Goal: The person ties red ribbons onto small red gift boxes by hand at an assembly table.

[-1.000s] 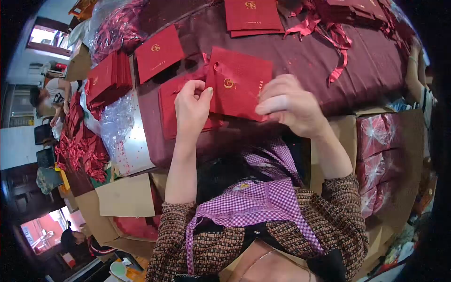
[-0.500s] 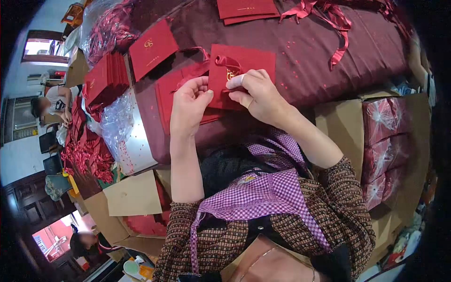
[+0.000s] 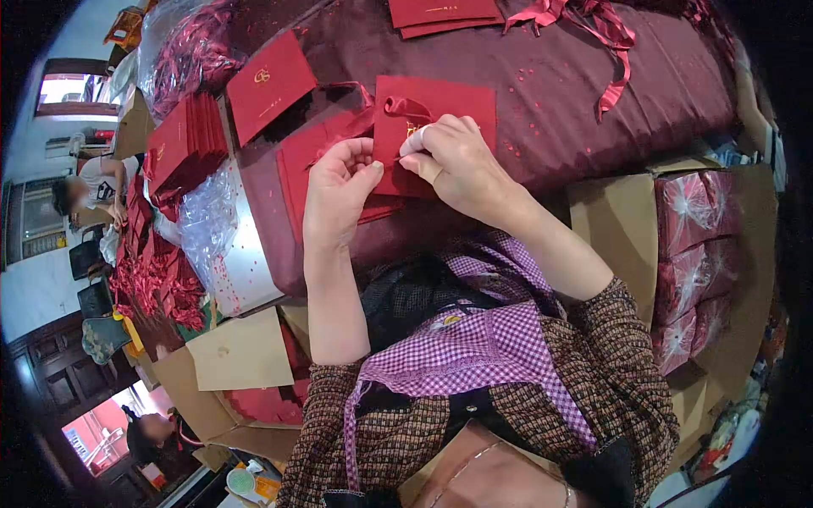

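Observation:
A flat red card (image 3: 461, 95) with gold print and a curled red ribbon (image 3: 406, 107) on its face lies before me. At its lower left edge is my left hand (image 3: 337, 190), thumb and fingers curled together in a pinch. My right hand (image 3: 461, 165) covers part of the gold print, its thumb and forefinger pinched. One fingertip has a pale wrapping. What is between the right fingertips is hidden. Under the card, more red cards (image 3: 295, 190) are stacked, with a ribbon loop on top.
Another gold-marked red card (image 3: 269, 89) lies to the left, near an upright stack of red cards (image 3: 182, 144). Loose ribbons (image 3: 614, 51) lie at the back. At right, a cardboard box (image 3: 614, 224) holds plastic-wrapped red bundles (image 3: 694, 262). Two people are at the left.
My right hand has shifted slightly left, closer to my left hand, and covers more of the gold print. My left hand stays at the card's edge.

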`<state>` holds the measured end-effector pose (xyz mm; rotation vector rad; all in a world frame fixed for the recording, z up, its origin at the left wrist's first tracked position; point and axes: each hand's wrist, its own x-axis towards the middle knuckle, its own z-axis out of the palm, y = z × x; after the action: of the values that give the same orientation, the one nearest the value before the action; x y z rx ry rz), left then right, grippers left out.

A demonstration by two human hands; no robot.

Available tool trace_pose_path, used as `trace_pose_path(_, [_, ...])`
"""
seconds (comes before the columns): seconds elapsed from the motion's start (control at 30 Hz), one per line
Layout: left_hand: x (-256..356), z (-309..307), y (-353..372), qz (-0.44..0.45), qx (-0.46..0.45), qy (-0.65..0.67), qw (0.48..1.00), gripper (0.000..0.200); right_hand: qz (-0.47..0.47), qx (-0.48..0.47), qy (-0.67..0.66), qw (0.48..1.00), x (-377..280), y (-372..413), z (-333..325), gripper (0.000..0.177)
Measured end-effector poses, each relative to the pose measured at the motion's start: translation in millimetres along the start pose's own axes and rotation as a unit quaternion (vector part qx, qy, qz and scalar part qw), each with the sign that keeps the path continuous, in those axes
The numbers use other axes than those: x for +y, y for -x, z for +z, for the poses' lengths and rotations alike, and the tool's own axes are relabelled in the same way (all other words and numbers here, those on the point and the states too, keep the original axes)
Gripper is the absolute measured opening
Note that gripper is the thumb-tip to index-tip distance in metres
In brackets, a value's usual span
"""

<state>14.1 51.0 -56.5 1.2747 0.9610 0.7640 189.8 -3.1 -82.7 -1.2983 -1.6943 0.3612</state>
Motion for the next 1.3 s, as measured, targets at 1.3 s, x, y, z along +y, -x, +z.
trace_pose_path(1.3, [7.9, 9.6, 22.6, 0.035, 0.031, -0.070, 0.996, 0.029, -0.015, 0.029, -0.025, 0.999, -2.9, 4.1, 5.1, 0.011])
